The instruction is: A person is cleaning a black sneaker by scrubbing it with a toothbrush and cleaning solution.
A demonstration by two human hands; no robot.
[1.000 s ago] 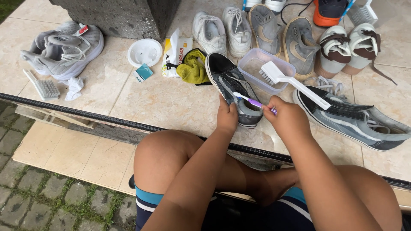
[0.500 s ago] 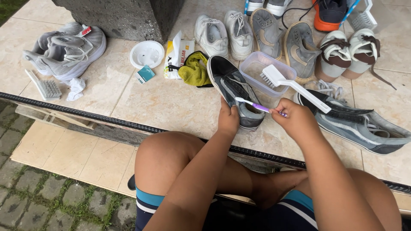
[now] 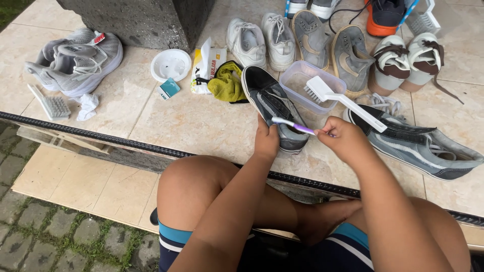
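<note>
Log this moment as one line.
left hand: steadies dark sneaker | right hand: holds purple toothbrush on sneaker | nearby: scrub brush across clear tub

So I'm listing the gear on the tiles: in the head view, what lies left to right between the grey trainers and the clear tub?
Grey trainers → white round lid → yellow cloth → dark shoe steadied by the left hand → clear tub.
</note>
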